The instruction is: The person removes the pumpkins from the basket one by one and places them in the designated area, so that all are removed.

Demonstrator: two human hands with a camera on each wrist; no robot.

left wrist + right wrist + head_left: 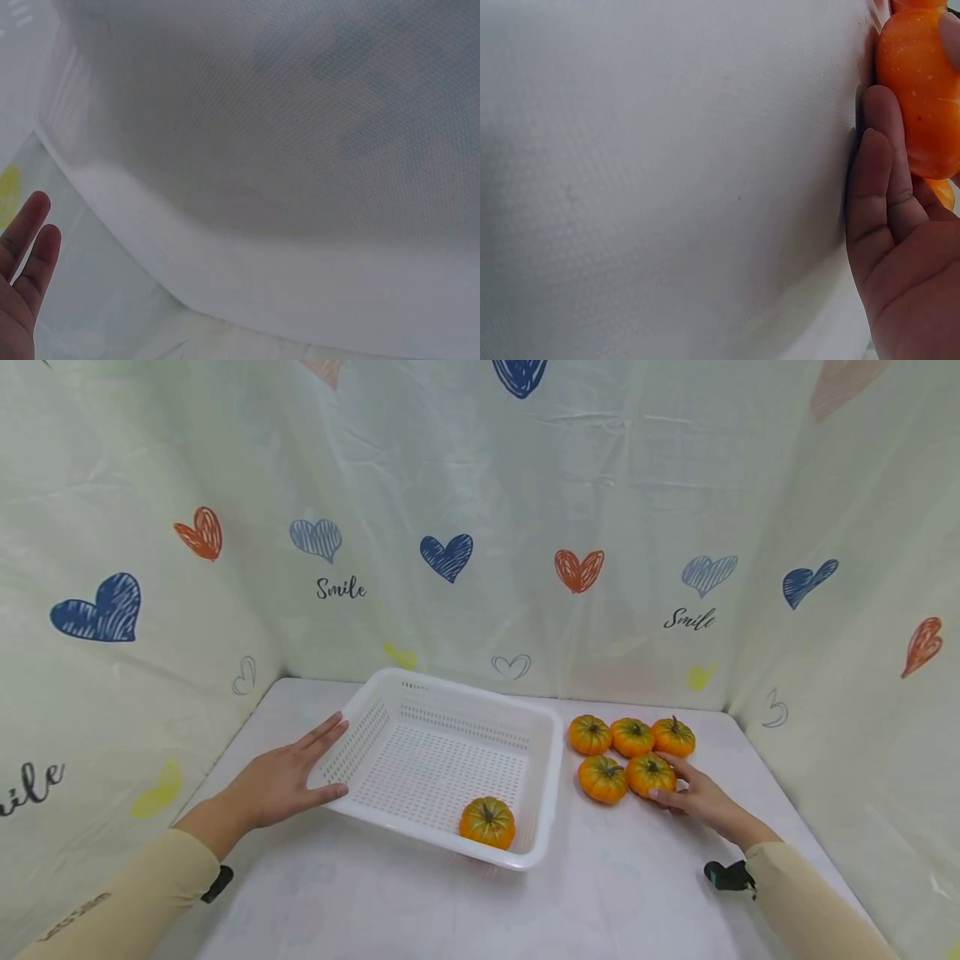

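A white plastic basket (442, 760) with slotted walls sits at an angle on the table, one small orange pumpkin (487, 823) inside its near right corner. My left hand (281, 781) is spread at the basket's left side, its straight fingers and thumb right at the rim; the left wrist view catches two extended fingers (41, 255). To the right of the basket, my right hand (697, 797) grips the near right pumpkin (650, 775) of a small cluster, thumb on one side and fingers on the other. In the right wrist view, fingers lie low along that pumpkin (919, 97).
Several more orange pumpkins stand close together: one beside the gripped one (602, 779), others in a back row (632, 737). A white cloth covers the table (420, 910). Hanging sheets printed with hearts (480, 468) enclose its back and sides.
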